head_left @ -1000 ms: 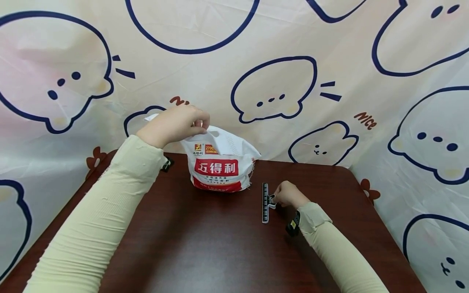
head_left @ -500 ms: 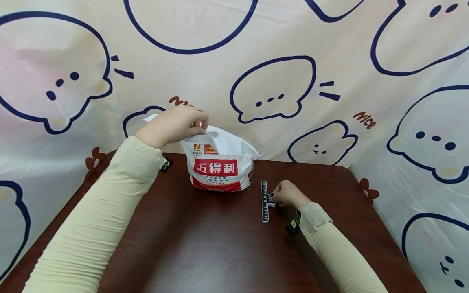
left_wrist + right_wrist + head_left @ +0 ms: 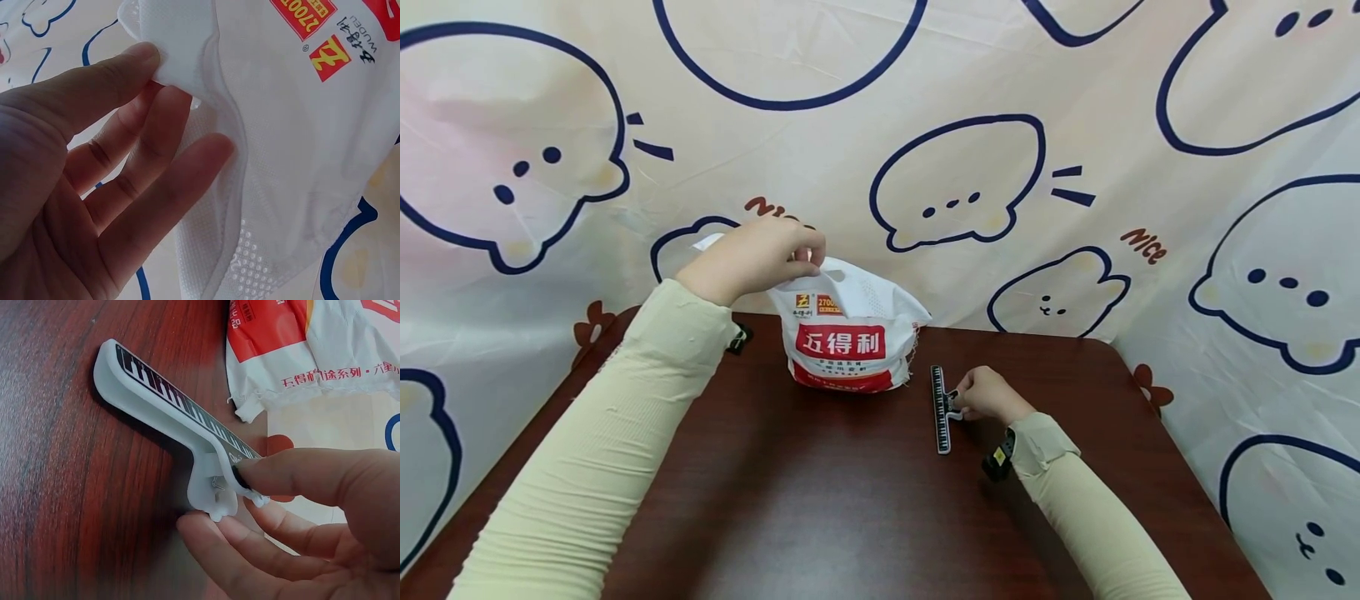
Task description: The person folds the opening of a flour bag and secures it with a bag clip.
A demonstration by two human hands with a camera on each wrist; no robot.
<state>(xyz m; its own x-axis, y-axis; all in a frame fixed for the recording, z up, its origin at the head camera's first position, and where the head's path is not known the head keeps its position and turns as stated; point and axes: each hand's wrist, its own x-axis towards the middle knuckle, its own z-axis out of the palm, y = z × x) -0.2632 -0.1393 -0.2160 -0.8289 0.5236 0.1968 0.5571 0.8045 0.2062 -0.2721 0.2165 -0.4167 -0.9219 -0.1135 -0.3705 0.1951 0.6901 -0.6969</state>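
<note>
A white flour bag (image 3: 842, 342) with red printed panels stands at the back of the dark wooden table. My left hand (image 3: 763, 254) pinches its top edge; in the left wrist view the thumb (image 3: 134, 65) presses the white fabric against the fingers behind it. To the right of the bag is a long white clip (image 3: 942, 410) with a piano-key pattern. My right hand (image 3: 988, 396) grips the clip's handle end. Seen from the right wrist, the thumb lies on the upper lever and fingers are under the lower one, with a metal spring (image 3: 217, 482) between.
Brown table (image 3: 850, 500) runs up to a pale cloth (image 3: 955, 67) printed with cartoon outlines behind and at both sides. A black wrist device (image 3: 998, 460) sits below the right cuff.
The clip and my right hand have shifted very slightly up and left, and the clip's far end has tilted a little left. My left hand keeps its hold on the flour bag.
</note>
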